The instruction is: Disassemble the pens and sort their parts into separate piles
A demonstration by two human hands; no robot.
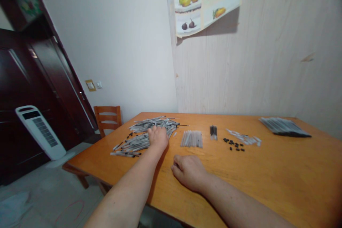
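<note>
Orange-brown wood is forming the top of the table (280, 174) at which I am working. On its left side, a loose heap of pen tubes (145, 124), translucent with dark parts, is lying in overlapping layers. My left hand (158, 137) is resting over the heap's right-hand part, palm down and fingers bent; whether it is gripping a tube I cannot tell (the back of the hand is covering the fingertips). My right hand (189, 171) is lying nearer to me on the bare tabletop, its fingers curling inward into a loose fist.

Just beyond that fist, a neat row of clear pen barrels (191, 139) is lying side by side. To the right of the row, a small bundle of dark-ended tubes (213, 132) is lying apart. Further right, small black cylinders (234, 144) are sitting scattered, with translucent caps (244, 138) lying just beside them. Towards the far right corner, a flat stack of pens (284, 127) is showing a black near edge. On the wall, a fruit poster (207, 3) is hanging.
</note>
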